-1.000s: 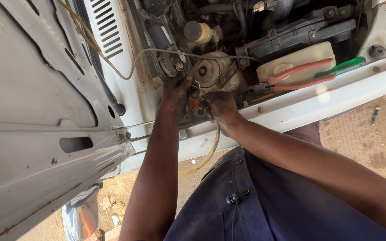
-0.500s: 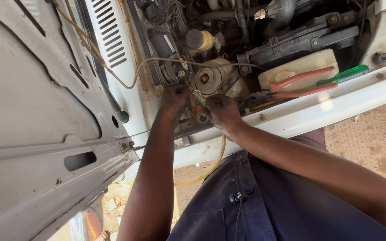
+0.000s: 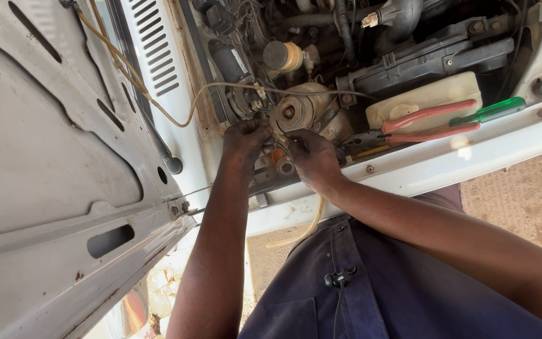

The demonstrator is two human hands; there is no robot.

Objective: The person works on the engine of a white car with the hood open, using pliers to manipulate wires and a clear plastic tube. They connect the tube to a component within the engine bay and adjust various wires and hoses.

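Both my hands reach into a white vehicle's open engine bay. My left hand [image 3: 246, 139] pinches something small at the bundle of wires [image 3: 265, 100] beside a grimy round metal engine part [image 3: 296, 113]. My right hand [image 3: 312, 160] is closed next to it, fingers meeting the left hand over an orange fitting [image 3: 279, 155]. A yellowish hose [image 3: 312, 223] hangs down from under my right hand. What the fingers grip is hidden between them.
Red-handled pliers [image 3: 421, 122] and a green-handled screwdriver [image 3: 494, 110] lie on the front panel beside a cream fluid tank [image 3: 421, 94]. The raised white bonnet [image 3: 51, 157] fills the left. A thin beige cable [image 3: 158, 110] runs along it. Dirt ground shows at right.
The view has shifted slightly, with the engine bay now a bit lower in the frame. Both hands stay at the same spot by the round part, fingers working closely together.
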